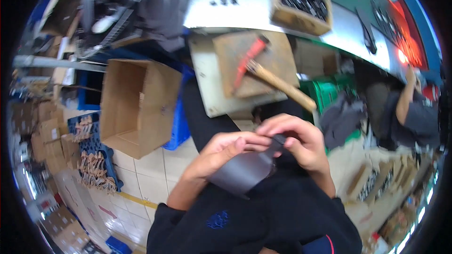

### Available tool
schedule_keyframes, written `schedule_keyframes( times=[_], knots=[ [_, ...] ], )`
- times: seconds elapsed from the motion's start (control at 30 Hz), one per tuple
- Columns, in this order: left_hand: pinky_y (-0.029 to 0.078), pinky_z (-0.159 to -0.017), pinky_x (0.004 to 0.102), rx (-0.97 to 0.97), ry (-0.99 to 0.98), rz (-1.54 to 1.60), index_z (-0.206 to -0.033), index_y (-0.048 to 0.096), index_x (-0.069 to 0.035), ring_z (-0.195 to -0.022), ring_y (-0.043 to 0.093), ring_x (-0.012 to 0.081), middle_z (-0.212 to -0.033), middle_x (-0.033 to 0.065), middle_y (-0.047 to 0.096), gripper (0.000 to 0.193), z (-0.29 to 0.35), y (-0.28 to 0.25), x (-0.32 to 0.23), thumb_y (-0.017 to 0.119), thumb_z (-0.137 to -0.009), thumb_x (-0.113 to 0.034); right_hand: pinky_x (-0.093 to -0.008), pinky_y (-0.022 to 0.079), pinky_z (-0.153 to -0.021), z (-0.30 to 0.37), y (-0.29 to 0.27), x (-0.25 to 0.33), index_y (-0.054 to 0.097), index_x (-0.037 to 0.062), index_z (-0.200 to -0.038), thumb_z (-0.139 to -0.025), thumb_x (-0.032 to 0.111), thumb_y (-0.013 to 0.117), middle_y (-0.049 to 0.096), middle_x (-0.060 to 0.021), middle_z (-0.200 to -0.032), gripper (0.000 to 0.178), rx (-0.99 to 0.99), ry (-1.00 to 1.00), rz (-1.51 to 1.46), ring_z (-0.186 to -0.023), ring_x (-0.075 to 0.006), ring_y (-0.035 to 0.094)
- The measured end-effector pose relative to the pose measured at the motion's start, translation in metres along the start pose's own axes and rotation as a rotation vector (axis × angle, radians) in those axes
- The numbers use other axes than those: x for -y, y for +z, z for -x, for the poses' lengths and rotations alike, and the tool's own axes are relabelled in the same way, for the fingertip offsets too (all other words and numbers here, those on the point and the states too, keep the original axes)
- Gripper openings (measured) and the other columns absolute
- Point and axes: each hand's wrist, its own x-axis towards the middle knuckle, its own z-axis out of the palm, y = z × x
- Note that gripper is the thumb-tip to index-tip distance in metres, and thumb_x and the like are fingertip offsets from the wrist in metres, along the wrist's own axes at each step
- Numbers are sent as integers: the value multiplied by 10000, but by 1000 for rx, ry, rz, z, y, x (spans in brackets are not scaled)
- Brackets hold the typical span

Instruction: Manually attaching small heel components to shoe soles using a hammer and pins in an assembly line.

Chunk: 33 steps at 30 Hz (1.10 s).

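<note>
Dk grey piece (242, 171), smooth & sheet-like, is up in front of the torso b/w both hands, its wide part hanging twd the shirt (282, 207). L hand (223, 153) grips it, fingers along its upper part; R hand (303, 143) pinches its narrow black end b/w thumb & fingers, exact contact partly hidden. Step in hand, AFAICT: fingertip work at that end, both hands needed. Next move prob. calls for a steady L hold & fine R finger control, as the piece looks thin & bendy. Just beyond: red tool (246, 63) & wooden handle (287, 87), crossing on a worn brown board (226, 49) atop a pale slab (202, 80). Further out, cardboard box (157, 108) to L; tray (301, 25) w/ dk parts on the metal bench (254, 7).
</note>
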Motion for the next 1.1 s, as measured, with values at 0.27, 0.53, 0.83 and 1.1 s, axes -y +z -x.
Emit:
schedule_keyframes(
  times=[0.27, 0.53, 0.83, 1.1],
  knots=[
    [500, -940, 289, -88, 62, -209, -1270, 606, 52, -1094, 622, 144, -1208, 87, 658, 443, 36, -51, 3, 761, -871, -64, -371, 551, -874, 0, -41, -3, 547, -51, -1237, -1053, 292, 523, 691, -174, -1034, 391, -351, -91, 131, -922, -257, 698],
    [525, -960, 335, -751, 1016, -358, -1430, 425, 54, -1077, 643, 187, -1226, 122, 648, 530, 36, -135, -237, 642, -976, -114, -329, 554, -801, 3, -69, 18, 602, -22, -1197, -1068, 219, 478, 684, -112, -994, 300, -572, -221, 136, -847, -182, 671],
    [407, -1084, 435, -792, 511, -762, -1509, 418, -66, -1254, 562, 264, -1377, 130, 591, 620, 64, -452, -397, 612, -970, -303, -278, 541, -696, 17, -121, 2, 631, -10, -1172, -1037, 169, 531, 713, -91, -944, 246, -757, -102, 100, -774, -154, 680],
    [347, -1102, 516, -1562, 88, -1699, -1314, 621, -11, -1291, 514, 421, -1350, 228, 601, 604, -19, -416, -391, 473, -982, -494, -455, 524, -866, 5, -422, 11, 633, 40, -1214, -915, 388, 673, 642, -248, -1121, 461, -1604, -316, 1308, -1036, -381, 635]
  ],
)
